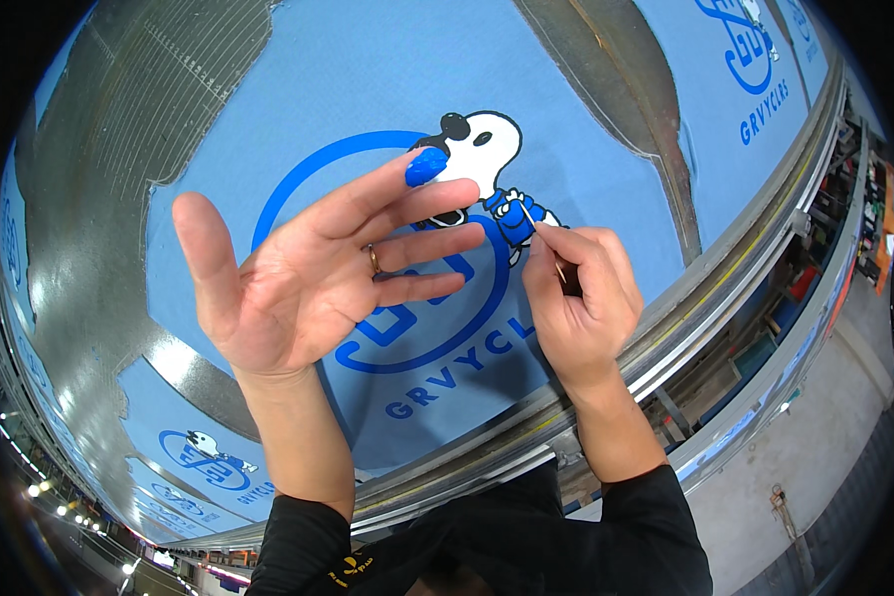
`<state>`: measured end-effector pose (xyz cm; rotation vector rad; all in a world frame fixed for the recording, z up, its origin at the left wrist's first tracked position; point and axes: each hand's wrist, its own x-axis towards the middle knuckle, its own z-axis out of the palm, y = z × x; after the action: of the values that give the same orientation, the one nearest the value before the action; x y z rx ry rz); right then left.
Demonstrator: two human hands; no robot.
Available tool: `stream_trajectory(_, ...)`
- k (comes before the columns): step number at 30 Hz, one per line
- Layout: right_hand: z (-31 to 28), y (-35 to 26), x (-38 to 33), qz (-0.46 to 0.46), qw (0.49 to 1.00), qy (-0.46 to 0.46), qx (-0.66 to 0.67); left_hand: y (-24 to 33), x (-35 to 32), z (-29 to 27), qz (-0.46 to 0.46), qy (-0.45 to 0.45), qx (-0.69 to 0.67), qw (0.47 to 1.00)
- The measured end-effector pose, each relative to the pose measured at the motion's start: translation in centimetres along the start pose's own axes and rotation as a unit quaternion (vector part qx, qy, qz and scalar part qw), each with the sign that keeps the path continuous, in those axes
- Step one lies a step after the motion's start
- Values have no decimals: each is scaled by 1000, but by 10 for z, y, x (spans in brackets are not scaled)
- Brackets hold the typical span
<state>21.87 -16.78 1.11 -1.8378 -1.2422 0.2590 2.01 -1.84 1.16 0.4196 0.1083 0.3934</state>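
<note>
Left hand (298, 288) open, palm up, fingers spread and released, gripping nothing; blob of blue paint (426, 166) sits on the index fingertip, at about 1 o'clock from the palm. Gold ring (373, 260) on the ring finger. Right hand (576, 293) at 3 o'clock from the left hand, fingers pinched tight on a thin stick-like brush (546, 243); its tip touches the print at the cartoon dog (487, 149), on the dog's blue outfit. Dog print is white with black ears and nose, inside a blue ring logo (437, 338) on a light blue fabric panel (387, 79) lying flat on the metal table (89, 228). More panels with the same print at 7 o'clock (209, 452) and 1 o'clock (755, 50). Grey metal rail (725, 288) runs along the table edge at 4 o'clock. Black sleeves (656, 536) at the bottom edge.
</note>
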Motion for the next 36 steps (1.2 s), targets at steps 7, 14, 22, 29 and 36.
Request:
stream_trajectory(7, 0, -2, 0, 17, 1000, -7, 0, 0, -1, -2, 7, -6, 0, 1000)
stream_trajectory(14, 0, -3, -2, 47, 999, -6, 6, 3, -1, -2, 9, -7, 4, 1000)
stream_trajectory(22, 1, -2, -1, 24, 1000, -7, 11, 11, -4, -9, 38, -36, 3, 999)
stream_trajectory(29, 1, -1, -4, 43, 999, 2, 26, 10, -4, -10, 38, -32, 6, 999)
stream_trajectory(36, -4, -6, 0, 43, 997, 19, 64, 3, -2, -2, 14, -10, 0, 1000)
